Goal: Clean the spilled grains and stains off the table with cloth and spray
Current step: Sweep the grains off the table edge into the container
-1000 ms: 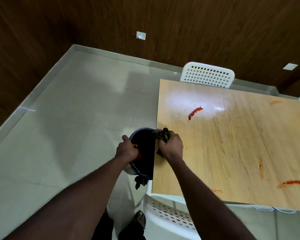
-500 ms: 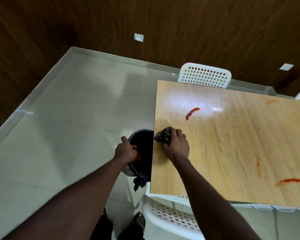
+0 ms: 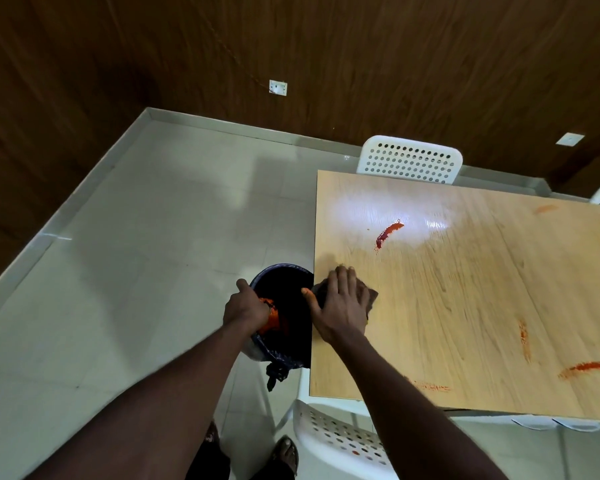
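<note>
At the worktop's (image 3: 465,289) left edge, my right hand (image 3: 340,306) presses flat on 1 dark cloth (image 3: 370,296), its long axis hidden. My left hand (image 3: 246,306) grips 1 black bin's (image 3: 284,280) rim. 3 red streaks (image 3: 388,233) mark the wood.

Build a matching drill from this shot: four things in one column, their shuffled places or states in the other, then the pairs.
1. left hand
2. right hand
3. bin
4. cloth

A. dark, lying at the left edge of the table
B. black-lined, off the tabletop, beside its left edge
C. fingers curled over a rim
D. fingers flat, pressing down

Pairs: 1-C, 2-D, 3-B, 4-A
</note>
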